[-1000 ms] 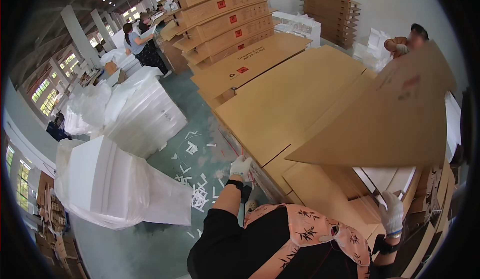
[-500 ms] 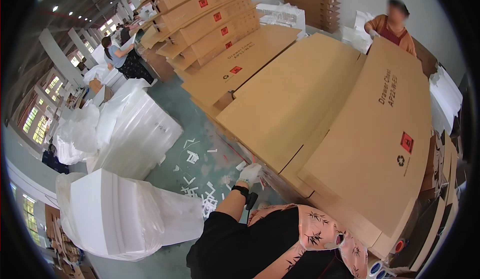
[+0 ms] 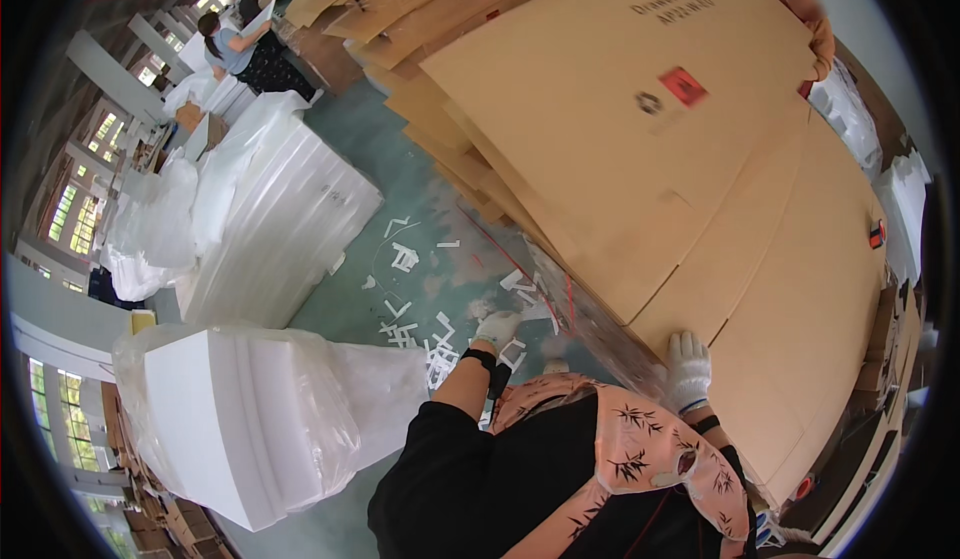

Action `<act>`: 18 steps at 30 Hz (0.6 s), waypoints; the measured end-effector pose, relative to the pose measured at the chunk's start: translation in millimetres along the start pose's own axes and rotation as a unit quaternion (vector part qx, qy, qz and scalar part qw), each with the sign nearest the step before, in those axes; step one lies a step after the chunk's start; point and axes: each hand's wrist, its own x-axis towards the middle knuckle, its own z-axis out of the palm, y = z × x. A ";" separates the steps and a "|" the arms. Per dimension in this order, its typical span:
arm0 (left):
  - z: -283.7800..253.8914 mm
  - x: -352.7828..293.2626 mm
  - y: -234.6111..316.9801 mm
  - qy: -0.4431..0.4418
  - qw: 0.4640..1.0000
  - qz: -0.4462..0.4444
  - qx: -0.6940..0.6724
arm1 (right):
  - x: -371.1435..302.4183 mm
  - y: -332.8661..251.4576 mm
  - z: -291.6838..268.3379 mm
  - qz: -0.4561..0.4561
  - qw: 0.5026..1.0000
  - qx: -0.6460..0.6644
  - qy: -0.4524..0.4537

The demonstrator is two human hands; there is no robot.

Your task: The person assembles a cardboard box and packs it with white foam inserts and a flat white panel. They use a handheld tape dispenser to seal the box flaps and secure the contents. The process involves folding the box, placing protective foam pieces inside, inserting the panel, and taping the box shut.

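Observation:
A large flattened cardboard carton [image 3: 590, 159] with dark print and a red label lies over a stack on my right. My right hand [image 3: 688, 371], in a white knitted glove, rests flat on its near edge with the fingers stretched out. White-gloved too, my left hand [image 3: 497, 329] hangs over the floor left of the stack, apart from the cardboard. Its fingers look loose, with nothing visible in them. At the far right edge of the cardboard is a co-worker [image 3: 815, 29] in an orange-brown sleeve, hands out of clear sight.
White scraps [image 3: 405, 257] litter the green floor [image 3: 400, 199]. Plastic-wrapped white blocks stand at left, a near one [image 3: 240, 419] and a tall stack [image 3: 280, 219]. More flat cartons [image 3: 440, 9] are piled behind. Another person [image 3: 245, 54] works at far left. A tape roll [image 3: 805, 487] lies lower right.
The printed cardboard panel has shifted from the right to the upper middle, covering the flat cartons there. My right hand has come into view on its edge. My left hand is now away from the stack.

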 end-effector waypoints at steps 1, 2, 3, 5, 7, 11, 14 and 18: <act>-7.4 -1.2 -2.9 -0.012 0.994 0.048 0.099 | 12.4 -4.4 -1.3 -0.006 1.000 -0.023 0.018; -14.0 -3.9 -5.9 -0.018 0.988 0.069 0.137 | 21.9 -1.9 4.1 -0.018 0.999 -0.022 0.032; -20.0 -8.5 -8.9 -0.024 0.980 0.088 0.175 | 30.4 -0.7 2.7 -0.028 0.999 -0.013 0.026; -30.5 -17.0 -12.0 -0.019 0.980 0.086 0.180 | 43.5 2.9 -3.0 -0.049 0.999 0.005 0.012; -47.8 -35.8 -1.3 0.002 0.993 0.042 0.112 | 49.2 2.3 -13.4 -0.069 0.997 0.014 0.004; -50.9 -35.6 -32.8 0.021 0.993 0.046 0.104 | 47.8 2.8 7.8 -0.105 0.994 -0.002 0.031; -58.6 -36.5 -34.8 -0.006 0.998 -0.061 0.008 | 35.5 6.6 7.0 -0.054 0.995 -0.001 0.079; -53.8 -15.5 -51.1 0.007 0.999 -0.004 0.037 | 49.9 35.1 -19.3 0.065 0.990 -0.105 0.065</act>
